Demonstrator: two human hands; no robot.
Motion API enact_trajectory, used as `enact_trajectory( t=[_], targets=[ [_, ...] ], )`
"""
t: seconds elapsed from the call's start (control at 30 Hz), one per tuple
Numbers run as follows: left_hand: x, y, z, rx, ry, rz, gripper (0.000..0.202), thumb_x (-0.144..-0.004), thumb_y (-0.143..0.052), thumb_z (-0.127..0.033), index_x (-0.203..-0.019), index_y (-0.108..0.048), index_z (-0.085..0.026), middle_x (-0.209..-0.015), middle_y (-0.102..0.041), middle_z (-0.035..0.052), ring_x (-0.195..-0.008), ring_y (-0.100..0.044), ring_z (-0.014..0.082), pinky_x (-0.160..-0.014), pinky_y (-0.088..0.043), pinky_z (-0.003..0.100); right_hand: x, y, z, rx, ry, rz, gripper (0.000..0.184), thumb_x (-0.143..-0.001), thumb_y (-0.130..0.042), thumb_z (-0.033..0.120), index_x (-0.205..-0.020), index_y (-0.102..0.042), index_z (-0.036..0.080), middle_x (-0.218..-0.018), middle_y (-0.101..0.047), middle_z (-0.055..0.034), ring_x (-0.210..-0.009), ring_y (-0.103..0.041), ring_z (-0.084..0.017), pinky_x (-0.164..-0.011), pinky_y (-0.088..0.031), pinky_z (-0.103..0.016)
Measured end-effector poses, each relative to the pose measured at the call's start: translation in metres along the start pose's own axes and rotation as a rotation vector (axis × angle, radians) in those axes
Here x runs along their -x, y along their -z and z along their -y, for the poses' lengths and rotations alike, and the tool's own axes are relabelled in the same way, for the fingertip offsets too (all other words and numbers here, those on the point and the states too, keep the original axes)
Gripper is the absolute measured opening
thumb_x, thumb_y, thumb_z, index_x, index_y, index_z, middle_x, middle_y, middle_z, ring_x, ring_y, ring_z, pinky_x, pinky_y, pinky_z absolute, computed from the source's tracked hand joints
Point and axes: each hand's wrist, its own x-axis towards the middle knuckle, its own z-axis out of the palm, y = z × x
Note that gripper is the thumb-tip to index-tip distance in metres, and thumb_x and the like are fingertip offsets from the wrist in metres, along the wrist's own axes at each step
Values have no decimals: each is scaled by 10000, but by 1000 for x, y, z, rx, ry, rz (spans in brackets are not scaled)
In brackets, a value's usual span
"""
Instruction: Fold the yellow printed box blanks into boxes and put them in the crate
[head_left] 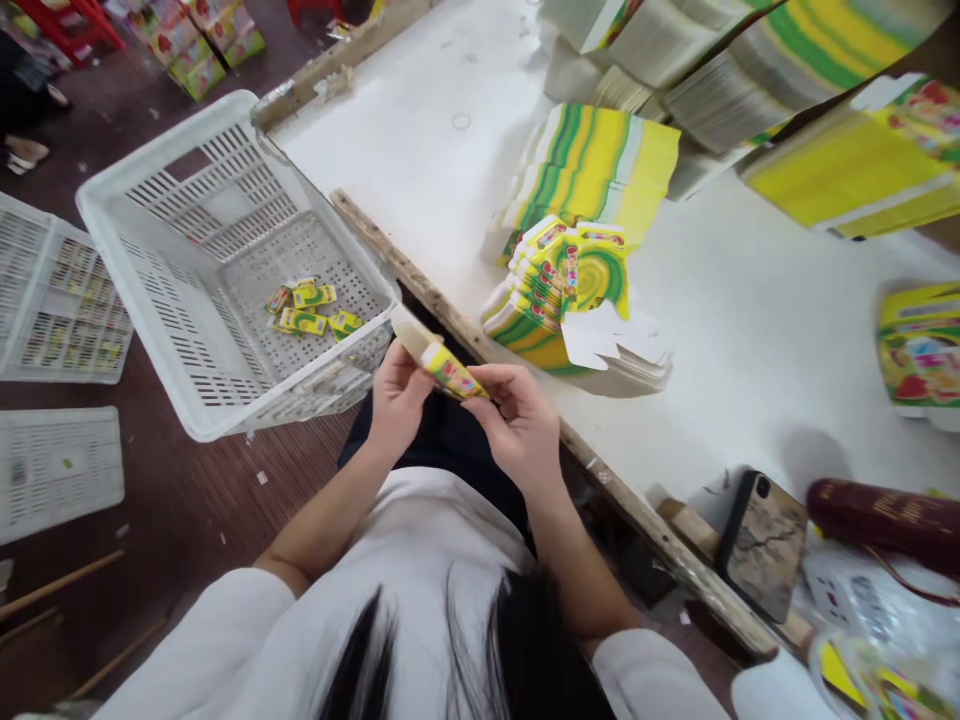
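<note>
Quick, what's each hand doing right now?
Left hand: closed, holding the small yellow carton.
Right hand: closed, thumb and fingers holding the same carton's lower end.

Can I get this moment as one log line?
left hand: holding carton; right hand: holding same carton; crate: small cartons inside; table: carton stacks

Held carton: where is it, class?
In the head view, slightly left of centre, the carton is held between left hand and right hand, beside the white crate.

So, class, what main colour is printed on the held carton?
Yellow; the carton shows best in the head view.
</note>
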Motion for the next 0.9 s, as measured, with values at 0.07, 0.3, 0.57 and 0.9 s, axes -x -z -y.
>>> enact_trajectory(
  t=[0.07,0.3,0.57,0.9],
  targets=[
    [1,9,1,-59,7,-66,393,-791,-758,-589,-906,-676,-223,-822,-690,1,-741,-652,142,-720,-536,271,0,6,4,74,50,4,99,-924,-646,220,-1009,-692,243,-910,-757,-8,-794,-714,-164,-735,-596,-307],
    [3,39,-62,-419,-326,-5,592,-823,-754,-545,-1328,-577,-293,-1356,-641,76,-1267,-615,282,-1076,-508,449,-3,19,16,418,302,82,185,-946,-624,133,-1034,-738,250,-919,-777,-23,-841,-689,-179,-764,-552,-337],
    [5,56,-102,-807,-93,728,1179,-502,-858,-724,-1517,-444,-291,-1514,-532,173,-1388,-519,412,-1170,-411,582,-7,27,8,784,464,73,250,-984,-553,141,-997,-754,288,-889,-779,-13,-862,-604,-216,-850,-472,-396],
    [-1,51,-65,-1190,51,687,873,-598,-893,-510,-1340,-549,-204,-1208,-715,134,-1079,-698,359,-899,-556,476,5,9,8,739,499,230,284,-974,-566,121,-1076,-739,322,-898,-721,-15,-923,-595,-208,-1038,-457,-438]
  ],
)
